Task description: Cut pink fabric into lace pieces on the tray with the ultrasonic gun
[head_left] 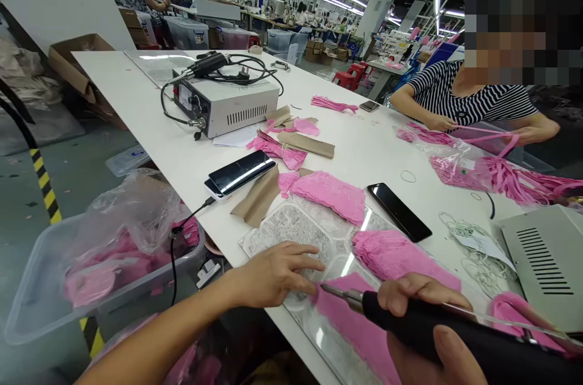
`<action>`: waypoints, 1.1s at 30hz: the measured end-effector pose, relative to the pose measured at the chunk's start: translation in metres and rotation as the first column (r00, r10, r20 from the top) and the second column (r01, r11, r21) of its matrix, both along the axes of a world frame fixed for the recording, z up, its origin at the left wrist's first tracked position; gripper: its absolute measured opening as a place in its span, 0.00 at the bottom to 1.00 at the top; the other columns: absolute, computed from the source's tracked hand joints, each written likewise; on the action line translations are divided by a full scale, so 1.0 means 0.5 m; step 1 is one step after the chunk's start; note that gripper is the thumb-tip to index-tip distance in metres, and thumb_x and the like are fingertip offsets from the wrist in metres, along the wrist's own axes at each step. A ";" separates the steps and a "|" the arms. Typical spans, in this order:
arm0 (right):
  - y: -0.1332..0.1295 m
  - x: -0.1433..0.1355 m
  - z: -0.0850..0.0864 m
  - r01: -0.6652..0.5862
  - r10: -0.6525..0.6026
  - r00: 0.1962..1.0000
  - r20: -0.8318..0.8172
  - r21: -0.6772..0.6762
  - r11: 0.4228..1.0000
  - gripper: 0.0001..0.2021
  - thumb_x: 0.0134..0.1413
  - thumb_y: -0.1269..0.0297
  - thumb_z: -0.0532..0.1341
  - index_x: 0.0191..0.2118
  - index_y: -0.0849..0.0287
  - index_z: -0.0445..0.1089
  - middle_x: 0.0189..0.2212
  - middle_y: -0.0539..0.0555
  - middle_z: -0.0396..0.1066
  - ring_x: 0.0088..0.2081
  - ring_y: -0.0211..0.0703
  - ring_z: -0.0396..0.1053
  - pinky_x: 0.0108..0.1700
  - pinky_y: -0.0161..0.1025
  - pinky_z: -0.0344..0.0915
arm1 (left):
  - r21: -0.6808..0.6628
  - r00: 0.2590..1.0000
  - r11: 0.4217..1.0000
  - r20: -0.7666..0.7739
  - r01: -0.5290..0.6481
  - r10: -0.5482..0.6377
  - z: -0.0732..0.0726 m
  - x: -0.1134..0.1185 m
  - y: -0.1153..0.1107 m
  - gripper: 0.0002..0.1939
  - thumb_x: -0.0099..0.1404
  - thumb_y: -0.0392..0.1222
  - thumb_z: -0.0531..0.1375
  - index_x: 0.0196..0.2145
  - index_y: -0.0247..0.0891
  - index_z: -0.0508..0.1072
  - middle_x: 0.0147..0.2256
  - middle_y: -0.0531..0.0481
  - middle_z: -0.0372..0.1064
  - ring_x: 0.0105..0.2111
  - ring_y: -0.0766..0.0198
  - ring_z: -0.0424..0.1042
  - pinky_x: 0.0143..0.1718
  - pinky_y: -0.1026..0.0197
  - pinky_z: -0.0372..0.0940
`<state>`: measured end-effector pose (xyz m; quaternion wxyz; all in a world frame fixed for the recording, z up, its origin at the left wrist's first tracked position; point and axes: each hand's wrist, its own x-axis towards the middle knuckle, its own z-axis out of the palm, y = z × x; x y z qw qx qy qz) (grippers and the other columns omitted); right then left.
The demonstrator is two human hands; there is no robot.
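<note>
A thin, limp pink lace fabric strip [350, 318] is pinned flat by the left hand [273, 272], fingers spread, just left of the black-handled metal-tipped cutting tool [410, 318], which is gripped shut by the right hand [423, 324]; the strip is best held near its edge.

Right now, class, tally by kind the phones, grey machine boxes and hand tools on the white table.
Phones: 2, one on a power bank and one lying alone
Grey machine boxes: 2, far and near right
Hand tools: 2, one on the far box, one in the right hand
Total: 6
</note>
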<state>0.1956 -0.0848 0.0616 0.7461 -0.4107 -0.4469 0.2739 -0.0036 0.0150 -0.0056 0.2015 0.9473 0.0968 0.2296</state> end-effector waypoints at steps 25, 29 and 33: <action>0.008 -0.001 -0.006 -0.031 0.031 0.999 -0.004 -0.017 0.999 0.06 0.52 0.60 0.62 0.32 0.57 0.68 0.27 0.49 0.65 0.25 0.36 0.64 0.28 0.39 0.68 | 0.027 1.000 1.000 -0.012 -0.007 0.007 0.003 0.001 -0.002 0.23 0.54 0.23 0.52 0.41 0.42 0.75 0.55 0.52 0.68 0.60 0.54 0.60 0.56 0.53 0.61; 0.008 0.052 0.001 0.110 -0.110 0.993 -0.036 0.025 0.994 0.05 0.50 0.63 0.61 0.32 0.58 0.69 0.28 0.49 0.65 0.25 0.35 0.63 0.30 0.39 0.67 | 0.009 1.000 1.000 0.027 -0.012 0.011 0.014 0.002 -0.004 0.21 0.59 0.25 0.52 0.45 0.41 0.74 0.54 0.49 0.69 0.59 0.53 0.62 0.56 0.51 0.62; -0.002 0.107 0.000 0.242 -0.240 0.968 -0.068 0.016 0.970 0.03 0.47 0.66 0.60 0.31 0.58 0.70 0.28 0.49 0.66 0.26 0.35 0.64 0.30 0.38 0.66 | -0.013 1.000 1.000 0.017 -0.011 0.011 0.029 0.003 -0.003 0.16 0.67 0.34 0.53 0.50 0.40 0.71 0.54 0.44 0.68 0.59 0.52 0.62 0.56 0.50 0.62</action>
